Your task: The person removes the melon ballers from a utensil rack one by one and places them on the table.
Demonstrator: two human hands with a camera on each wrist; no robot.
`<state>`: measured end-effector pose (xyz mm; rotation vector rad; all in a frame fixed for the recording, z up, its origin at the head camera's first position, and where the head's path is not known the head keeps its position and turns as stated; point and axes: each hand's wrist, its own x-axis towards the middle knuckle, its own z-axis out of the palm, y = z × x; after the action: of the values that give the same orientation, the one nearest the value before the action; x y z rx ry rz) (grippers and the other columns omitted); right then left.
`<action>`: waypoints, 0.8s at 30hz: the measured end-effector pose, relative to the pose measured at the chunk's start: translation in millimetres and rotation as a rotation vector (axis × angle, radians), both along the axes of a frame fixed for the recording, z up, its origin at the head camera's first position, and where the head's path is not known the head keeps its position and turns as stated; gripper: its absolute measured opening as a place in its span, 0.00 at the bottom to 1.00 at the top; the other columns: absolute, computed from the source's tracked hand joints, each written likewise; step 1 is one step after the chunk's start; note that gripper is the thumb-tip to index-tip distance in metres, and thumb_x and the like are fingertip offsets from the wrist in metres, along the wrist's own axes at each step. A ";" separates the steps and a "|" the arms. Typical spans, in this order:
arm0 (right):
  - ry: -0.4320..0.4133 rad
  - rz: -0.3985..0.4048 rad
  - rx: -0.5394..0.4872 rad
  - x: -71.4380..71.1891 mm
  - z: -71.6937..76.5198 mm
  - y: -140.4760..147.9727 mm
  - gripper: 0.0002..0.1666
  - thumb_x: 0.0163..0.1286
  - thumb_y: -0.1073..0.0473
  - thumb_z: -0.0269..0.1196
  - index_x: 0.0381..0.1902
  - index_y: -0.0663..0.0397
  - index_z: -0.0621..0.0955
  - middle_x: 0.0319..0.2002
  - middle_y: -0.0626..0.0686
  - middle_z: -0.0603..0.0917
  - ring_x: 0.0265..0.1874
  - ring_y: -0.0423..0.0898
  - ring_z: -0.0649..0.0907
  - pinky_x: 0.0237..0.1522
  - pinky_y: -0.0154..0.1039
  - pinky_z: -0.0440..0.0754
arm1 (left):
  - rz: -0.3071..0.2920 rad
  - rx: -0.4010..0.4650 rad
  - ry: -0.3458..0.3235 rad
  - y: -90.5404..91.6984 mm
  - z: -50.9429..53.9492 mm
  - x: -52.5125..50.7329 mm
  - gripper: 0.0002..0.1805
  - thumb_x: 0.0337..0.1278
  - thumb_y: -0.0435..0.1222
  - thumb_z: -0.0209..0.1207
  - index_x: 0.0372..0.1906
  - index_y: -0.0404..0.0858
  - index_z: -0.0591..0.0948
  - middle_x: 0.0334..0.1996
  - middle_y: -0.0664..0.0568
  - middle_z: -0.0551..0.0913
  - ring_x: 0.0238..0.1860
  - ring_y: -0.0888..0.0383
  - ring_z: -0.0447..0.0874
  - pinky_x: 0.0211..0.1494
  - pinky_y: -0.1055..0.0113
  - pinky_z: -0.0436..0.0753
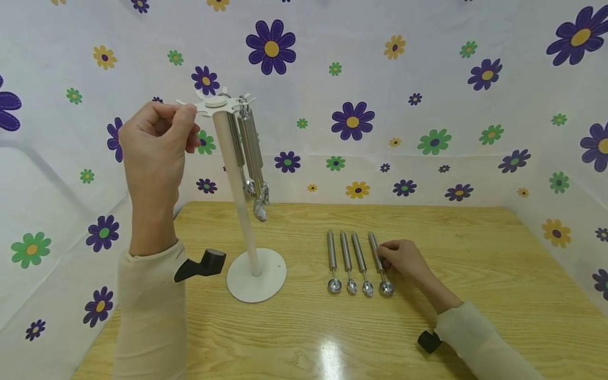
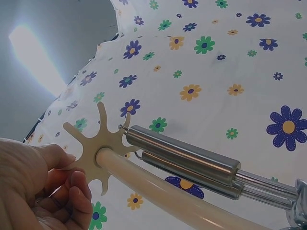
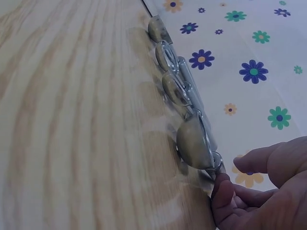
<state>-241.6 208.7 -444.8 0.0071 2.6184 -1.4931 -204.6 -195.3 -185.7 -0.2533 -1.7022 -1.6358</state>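
Observation:
My left hand (image 1: 159, 126) is raised beside the white utensil stand (image 1: 256, 262), its thumb and fingers pinching one hook arm of the top. From the stand's right-hand hooks hang steel-handled utensils (image 1: 250, 148), partly overlapping. On the table my right hand (image 1: 404, 258) is at the handle of the rightmost steel scoop (image 1: 387, 288). In the right wrist view its thumb stands apart from the curled fingers (image 3: 223, 191), which touch the table beside that scoop. Left of it lie a scoop with an oval bowl (image 1: 368, 288), another oval one (image 1: 351, 286) and a round-bowled scoop (image 1: 334, 285).
The wooden table (image 1: 294, 338) carries the stand's round base on the left and the row of scoops right of centre. A flower-printed cloth (image 1: 313, 95) rises behind the table and along both sides.

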 end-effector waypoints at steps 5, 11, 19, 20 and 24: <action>0.001 -0.019 -0.016 1.3 4.2 1.4 0.22 0.79 0.60 0.59 0.59 0.76 0.79 0.33 0.57 0.85 0.30 0.45 0.82 0.30 0.36 0.83 | 0.012 -0.006 -0.008 0.7 0.4 -1.8 0.03 0.69 0.36 0.66 0.37 0.41 0.86 0.28 0.49 0.83 0.25 0.57 0.78 0.34 0.75 0.81; 0.023 -0.015 -0.069 2.4 12.3 -0.5 0.24 0.81 0.60 0.57 0.63 0.77 0.76 0.45 0.66 0.84 0.35 0.48 0.83 0.36 0.37 0.85 | 0.047 -0.031 -0.019 1.1 0.4 -5.1 0.03 0.70 0.37 0.65 0.37 0.42 0.85 0.28 0.51 0.83 0.25 0.58 0.78 0.33 0.76 0.81; 0.030 -0.012 -0.112 1.4 22.7 -9.4 0.23 0.81 0.60 0.57 0.62 0.76 0.77 0.42 0.66 0.84 0.32 0.46 0.81 0.33 0.36 0.84 | 0.098 -0.091 0.031 2.9 0.7 -5.1 0.06 0.72 0.38 0.62 0.41 0.41 0.86 0.29 0.53 0.83 0.25 0.59 0.78 0.35 0.74 0.82; 0.034 -0.010 -0.109 1.3 23.4 -10.2 0.23 0.81 0.60 0.57 0.62 0.76 0.77 0.42 0.66 0.84 0.32 0.46 0.81 0.33 0.36 0.84 | 0.107 -0.100 0.041 3.3 0.7 -4.9 0.06 0.73 0.38 0.62 0.42 0.40 0.85 0.29 0.53 0.83 0.25 0.59 0.78 0.35 0.74 0.82; 0.048 -0.006 -0.086 1.4 26.4 -12.8 0.23 0.81 0.60 0.56 0.62 0.75 0.77 0.40 0.65 0.84 0.32 0.47 0.81 0.34 0.37 0.84 | 0.153 -0.086 0.090 4.8 1.0 -4.8 0.08 0.72 0.37 0.62 0.48 0.38 0.85 0.28 0.55 0.82 0.25 0.60 0.78 0.35 0.73 0.81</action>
<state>-240.3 195.9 -418.4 -0.0292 2.5903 -1.6265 -209.4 -190.5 -184.7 -0.2291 -1.6829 -1.4217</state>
